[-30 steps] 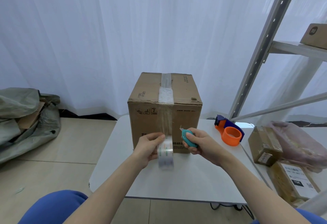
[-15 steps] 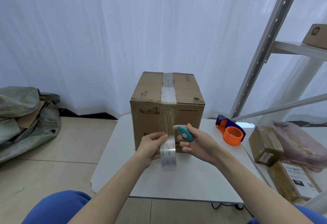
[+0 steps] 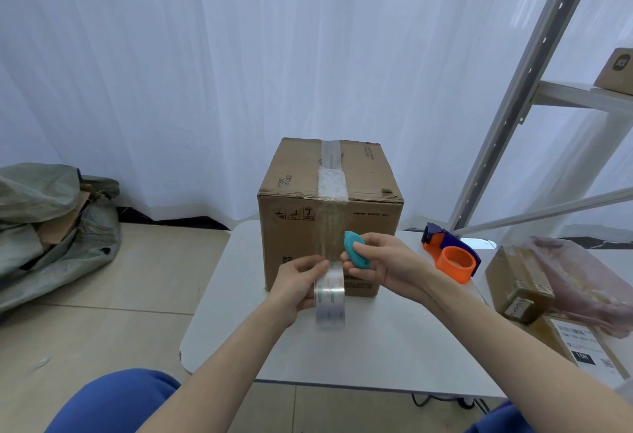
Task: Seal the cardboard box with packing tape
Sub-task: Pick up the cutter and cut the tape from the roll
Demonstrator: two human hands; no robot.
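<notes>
Two hands are at work over the white tabletop (image 3: 359,347), with my blue-clad knees below the near edge. My left hand (image 3: 294,287) is closed on the roll of clear packing tape (image 3: 329,295), thumb and fingers pinching it edge-on, so the roll stands upright just right of that palm. My right hand (image 3: 380,261) sits just right of the roll, nearly touching it, and is curled around a small teal cutter (image 3: 355,250); my thumb presses on its face and its pointed end tilts up and left toward the tape strip (image 3: 333,227). I think the tip is at the strip's edge, but the clear film makes contact hard to judge.

The strip runs from the roll straight up the front wall of the cardboard box (image 3: 298,237), which stands on the tabletop directly beyond both hands. Over the top front edge it joins a band of tape along the closed seam of the lid.

Right of my right hand and a little farther back, an orange and blue tape dispenser (image 3: 452,258) lies on the tabletop. Farther right are small brown parcels (image 3: 517,282) and a pink plastic bag (image 3: 582,282). Beyond them rises a grey metal rack (image 3: 513,90). Far to the left of my left hand, a grey sack (image 3: 44,227) slumps on the floor against the white curtain (image 3: 239,56).
</notes>
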